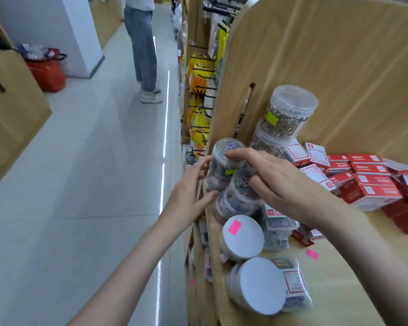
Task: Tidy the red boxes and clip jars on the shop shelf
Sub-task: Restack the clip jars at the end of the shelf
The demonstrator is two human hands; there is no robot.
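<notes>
A shop aisle with a pale, glossy tiled floor [85, 161] runs away to the left, and on the right a light wood-grain shelf [353, 274] with a tall back panel of the same finish carries the stock. At the shelf's front left corner both hands meet on a clear jar of coloured clips [224, 163]: the left hand [186, 196] has its fingers spread against the jar's outer side, and the right hand [276, 182] curls over the top of it, thumb and fingertips closed on the lid end, so the jar is gripped between the two. Just beside and below it a second clip jar [239, 196] lies tilted under the right palm. Nearer the camera, two round tubs show white lids [243, 236], the upper one bearing a pink sticker, and small clear packets lie beside them. Behind the hands, against the back panel, stands a stack of two clear jars of metal clips [285, 114], the upper one leaning. The red boxes [368, 182] sit in a loose heap to the right, some tipped with white labels showing. Along the aisle side hang yellow packets on black hooks [200, 90]. Farther off, a person in jeans [143, 48] stands on the tiles, and a red bag [47, 71] rests by a white pillar.
</notes>
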